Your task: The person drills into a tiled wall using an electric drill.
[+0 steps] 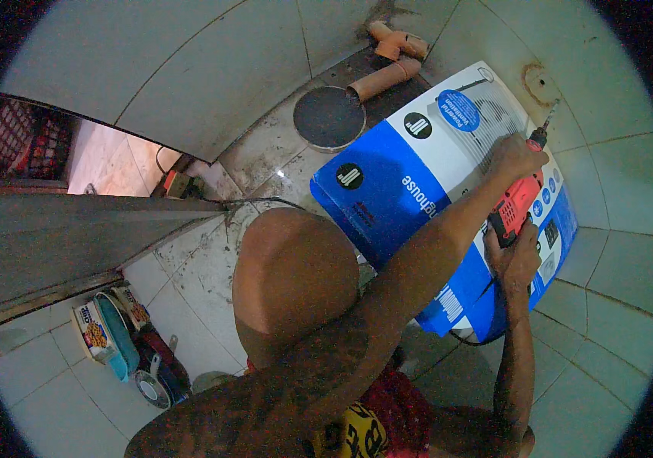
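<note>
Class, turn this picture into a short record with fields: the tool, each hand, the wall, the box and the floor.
Tool: red drill with a long bit
Left hand: gripping the drill's front, near the chuck
Right hand: around the drill's rear end
Wall: pale tiles, with a small dark hole near the bit's tip; contact unclear
Box: blue and white, beneath the drill in view
Floor: pale, stained tiles

Orange pipe [384,80] beside dark disc [329,118]; teal container [118,342]; probably crate [15,139], left.
</note>
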Tool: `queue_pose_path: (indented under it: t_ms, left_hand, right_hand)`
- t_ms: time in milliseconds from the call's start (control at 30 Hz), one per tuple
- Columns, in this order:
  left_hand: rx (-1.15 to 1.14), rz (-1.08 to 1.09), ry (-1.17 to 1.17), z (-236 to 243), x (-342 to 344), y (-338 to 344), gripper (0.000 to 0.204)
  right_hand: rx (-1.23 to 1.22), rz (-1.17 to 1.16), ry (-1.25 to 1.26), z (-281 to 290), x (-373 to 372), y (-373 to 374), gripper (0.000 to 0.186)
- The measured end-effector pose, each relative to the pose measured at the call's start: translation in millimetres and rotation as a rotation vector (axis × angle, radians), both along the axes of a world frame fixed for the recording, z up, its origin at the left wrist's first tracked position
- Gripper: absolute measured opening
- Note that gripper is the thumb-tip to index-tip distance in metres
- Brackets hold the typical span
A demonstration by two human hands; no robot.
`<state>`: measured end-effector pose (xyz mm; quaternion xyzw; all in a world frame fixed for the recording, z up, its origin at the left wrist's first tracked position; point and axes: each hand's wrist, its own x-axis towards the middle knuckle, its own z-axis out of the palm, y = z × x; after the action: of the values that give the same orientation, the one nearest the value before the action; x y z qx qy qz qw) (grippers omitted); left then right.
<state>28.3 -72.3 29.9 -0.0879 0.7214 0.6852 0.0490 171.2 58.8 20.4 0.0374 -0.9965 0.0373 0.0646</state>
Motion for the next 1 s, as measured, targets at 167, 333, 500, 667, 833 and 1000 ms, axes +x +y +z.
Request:
queue_pose_path:
  t_ms: [167, 333, 500, 667, 833, 1000]
  left_hand:
    - [-0.029, -0.003, -0.005, 1, 1, -2, 0.052]
    - [0.004, -0.056, -0.032, 1, 0, -2, 0.053]
    - [-0.041, -0.014, -0.027, -3, -3, 1, 0.055]
    - [-0.091, -0.088, -0.044, -6, -8, -3, 0.072]
    - [-0.055, 0.012, 0.000, -2, -2, 3, 0.055]
    - [-0.101, -0.077, -0.022, -7, -6, -1, 0.071]
  right_hand:
    - [-0.001, 0.038, 0.040, -6, -1, 3, 0.087]
    - [0.010, 0.011, 0.023, -3, -1, 2, 0.088]
    - [0.017, 0.009, 0.019, -3, 0, 1, 0.087]
    - [0.007, -0.001, 0.004, -1, -1, -4, 0.084]
    - [0.004, -0.014, 0.006, 0, 0, 0, 0.081]
    - [-0.004, -0.018, -0.007, 0, 1, -3, 0.080]
